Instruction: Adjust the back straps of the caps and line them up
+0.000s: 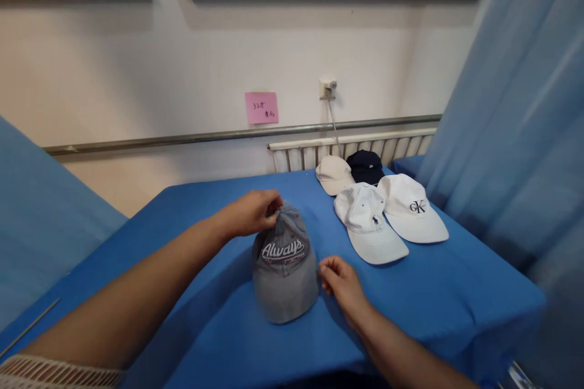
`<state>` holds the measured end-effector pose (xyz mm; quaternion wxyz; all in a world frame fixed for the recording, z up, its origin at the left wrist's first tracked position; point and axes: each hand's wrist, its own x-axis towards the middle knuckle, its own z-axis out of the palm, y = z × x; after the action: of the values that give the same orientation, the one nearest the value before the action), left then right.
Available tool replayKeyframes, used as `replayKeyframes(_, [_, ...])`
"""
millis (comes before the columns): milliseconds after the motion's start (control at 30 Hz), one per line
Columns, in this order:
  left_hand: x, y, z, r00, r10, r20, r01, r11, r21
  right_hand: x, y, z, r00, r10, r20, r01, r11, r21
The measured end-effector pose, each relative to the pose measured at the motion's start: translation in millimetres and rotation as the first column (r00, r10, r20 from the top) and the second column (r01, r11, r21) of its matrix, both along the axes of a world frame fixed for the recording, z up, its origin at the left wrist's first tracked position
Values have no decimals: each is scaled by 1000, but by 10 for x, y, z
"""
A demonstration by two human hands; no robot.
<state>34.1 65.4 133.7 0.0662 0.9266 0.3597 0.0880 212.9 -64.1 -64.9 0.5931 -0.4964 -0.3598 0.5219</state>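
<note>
A grey baseball cap (pixel 285 279) with "Always" stitched in white across its front hangs brim down over the blue-covered table. My left hand (pixel 255 211) pinches the top of its crown, which is gathered into folds between the fingers. Beside the brim's right edge is my right hand (pixel 342 284), its fingers curled closed with nothing visible in them. Its fingertips come very close to the cap; I cannot tell whether they touch.
At the back right of the table (pixel 424 282) sit a beige cap (pixel 335 175), a navy cap (pixel 365 165), a pale cap with a small dark emblem (pixel 360 209) and a white CK cap (pixel 406 197). Behind are a radiator (pixel 301 157) and a metal rail (pixel 191 137). Blue curtains (pixel 506 121) hang at the sides.
</note>
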Motion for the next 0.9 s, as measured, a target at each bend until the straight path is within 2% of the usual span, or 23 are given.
replayKeyframes(100, [262,253,55,997,-32,-72,35,998,45,24,-84,-43,999,43,3,-42,999,-26])
replayKeyframes(300, [795,847,51,986,-27,-162,49,990,134,153,183,-21,978,119,169,-124,992,19])
replayKeyframes(567, [1304,1431,-32,974,-5,-228,49,981,189,218,525,-16,848,182,498,-237,970,48])
replayKeyframes(700, [1416,1604,-54,956,0,-294,57,981,186,311,544,29,789,198,581,-266,963,32])
replayKeyframes(900, [1347,1724,-99,928,35,-372,41,980,193,310,434,143,650,222,727,-346,938,23])
